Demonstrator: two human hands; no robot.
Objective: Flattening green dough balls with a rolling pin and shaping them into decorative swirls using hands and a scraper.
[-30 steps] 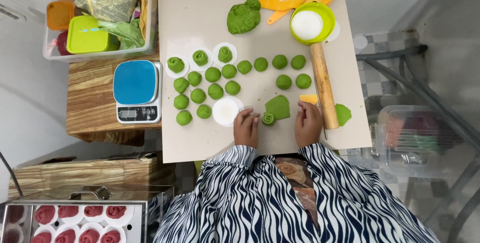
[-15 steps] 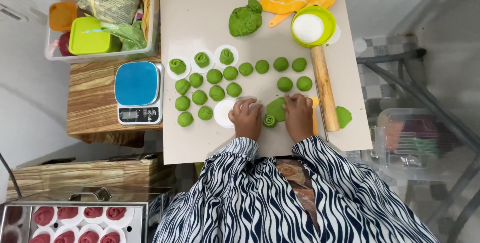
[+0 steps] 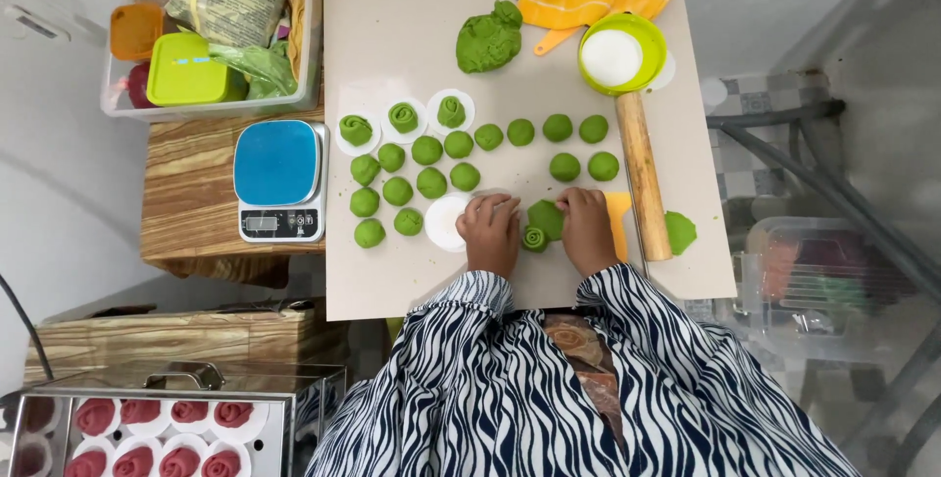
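My left hand and my right hand rest on the beige board, one on each side of a flat strip of green dough. The near end of that strip is coiled into a small spiral roll. Both hands touch the dough with their fingertips. A white paper round lies just left of my left hand. Several green dough balls sit in rows beyond the hands. Three finished green rolls stand on white paper rounds at the back left.
A wooden rolling pin lies right of my right hand, with a green dough scrap beside it. A green bowl of white flour, a dough lump, a blue scale, a clear storage bin and a tray of pink rolls surround the board.
Both hands have moved forward along the board, and the green dough strip has been rolled further into a spiral at its near end.
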